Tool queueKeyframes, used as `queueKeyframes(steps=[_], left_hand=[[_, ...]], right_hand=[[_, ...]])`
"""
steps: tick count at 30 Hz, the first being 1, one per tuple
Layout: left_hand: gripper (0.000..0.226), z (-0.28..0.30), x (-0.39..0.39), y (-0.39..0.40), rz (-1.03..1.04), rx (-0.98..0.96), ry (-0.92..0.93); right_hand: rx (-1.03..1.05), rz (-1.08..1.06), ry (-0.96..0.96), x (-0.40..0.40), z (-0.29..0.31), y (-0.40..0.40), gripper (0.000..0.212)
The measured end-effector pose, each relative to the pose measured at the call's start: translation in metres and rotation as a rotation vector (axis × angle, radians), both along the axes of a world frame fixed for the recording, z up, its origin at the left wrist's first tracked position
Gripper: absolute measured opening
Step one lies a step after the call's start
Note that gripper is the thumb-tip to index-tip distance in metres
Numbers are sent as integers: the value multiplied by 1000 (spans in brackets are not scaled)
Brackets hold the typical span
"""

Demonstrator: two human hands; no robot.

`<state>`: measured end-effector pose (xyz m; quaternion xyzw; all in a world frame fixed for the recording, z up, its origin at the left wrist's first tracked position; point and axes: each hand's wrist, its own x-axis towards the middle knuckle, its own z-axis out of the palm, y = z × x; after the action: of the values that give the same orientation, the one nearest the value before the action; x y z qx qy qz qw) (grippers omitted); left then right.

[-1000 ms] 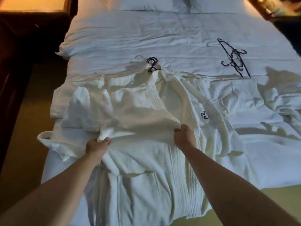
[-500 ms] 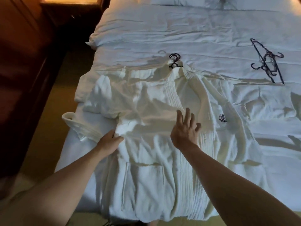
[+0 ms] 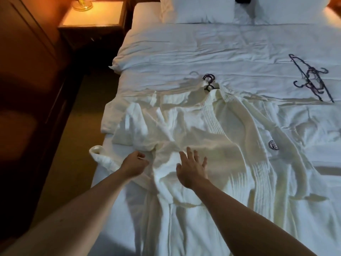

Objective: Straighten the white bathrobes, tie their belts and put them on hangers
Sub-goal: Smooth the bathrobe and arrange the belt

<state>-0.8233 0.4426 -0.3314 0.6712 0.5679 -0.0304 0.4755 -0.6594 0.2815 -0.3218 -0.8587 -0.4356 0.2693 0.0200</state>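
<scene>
On the bed [image 3: 203,52], we flatten the bathrobe [image 3: 212,145]: our right hand [image 3: 191,168] spreads released fingers; our left hand [image 3: 134,164] pinches fabric beside it.

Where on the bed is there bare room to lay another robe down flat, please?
The widest free patch is the duvet between the pillows and the robe, left of the loose hangers. The near half is crowded: the robe covers it, with both hands, left and right, on it.
</scene>
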Motion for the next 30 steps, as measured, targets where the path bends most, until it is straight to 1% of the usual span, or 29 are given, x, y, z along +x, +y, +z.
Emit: queueKeyframes(steps=[2, 5, 9, 11, 13, 16, 17, 19, 21, 23, 26, 27, 28, 29, 30], left_hand=[[27, -4, -5, 31, -24, 47, -12], [29, -3, -15, 78, -107, 110, -7], [28, 5, -35, 131, -268, 68, 24], [24, 10, -43, 160, -362, 36, 42], [19, 12, -47, 179, -418, 50, 66], [19, 17, -54, 191, -449, 66, 102], [18, 20, -57, 190, -447, 50, 106], [16, 30, -58, 191, -468, 31, 112], [15, 40, -58, 193, -480, 44, 98], [12, 49, -50, 199, -496, 91, 66], [9, 55, -30, 213, -501, 145, 14], [11, 54, -26, 216, -507, 143, 6], [13, 51, -18, 223, -540, 138, 1], [12, 47, -12, 230, -576, 136, -2], [11, 42, 0, 242, -634, 148, -15]], right_hand=[[29, -61, 46, -15, -1, 33, 54], [66, -147, 52, -36, -5, 77, 53], [41, -284, 50, -59, -6, 118, 57], [53, -337, 36, -71, -2, 134, 60], [140, -402, 44, -86, 7, 141, 59], [324, -493, 24, -109, 24, 149, 52], [346, -520, 38, -114, 29, 152, 49], [324, -601, 138, -119, 34, 158, 44], [273, -776, 285, -116, 37, 161, 42], [229, -953, 410, -113, 37, 165, 48], [170, -1147, 594, -110, 25, 169, 53], [193, -1256, 659, -114, 20, 169, 56], [247, -1402, 710, -118, 15, 170, 63], [316, -1539, 733, -125, 13, 172, 72], [424, -1668, 716, -131, 8, 177, 76]])
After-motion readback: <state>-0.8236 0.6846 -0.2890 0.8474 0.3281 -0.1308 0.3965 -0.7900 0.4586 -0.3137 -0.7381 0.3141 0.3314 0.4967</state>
